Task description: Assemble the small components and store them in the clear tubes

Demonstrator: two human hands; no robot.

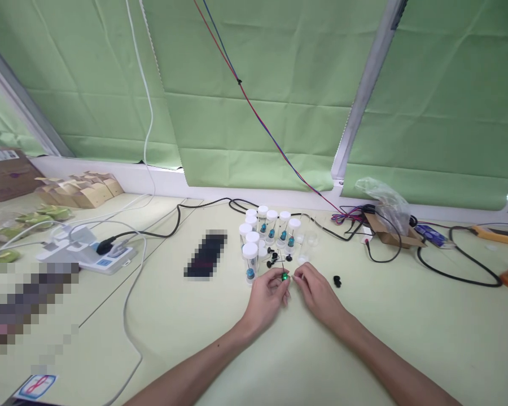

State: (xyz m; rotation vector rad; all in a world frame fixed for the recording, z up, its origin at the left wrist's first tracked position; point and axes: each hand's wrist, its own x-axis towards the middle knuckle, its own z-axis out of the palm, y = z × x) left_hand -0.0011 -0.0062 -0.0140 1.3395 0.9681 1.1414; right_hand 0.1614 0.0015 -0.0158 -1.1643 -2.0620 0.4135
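Note:
My left hand [267,296] is pinched on a tiny part with a glowing green tip [284,276], held just above the pale green table [406,338]. My right hand [317,290] is pinched too, its fingertips meeting the left hand's at that part; what it holds is too small to make out. Right behind the hands stand several clear vials with white caps [266,231], some with small blue parts inside. Small black pieces [275,259] lie loose between vials and hands. Another black piece [337,280] lies to the right of my right hand.
A black cable [178,217] runs from a white power strip [88,254] at the left. Red and blue wires [258,118] hang down to a cardboard box with a plastic bag [387,217]. Black cable loops [452,265] lie at right. A blurred dark object [206,255] lies left of the vials.

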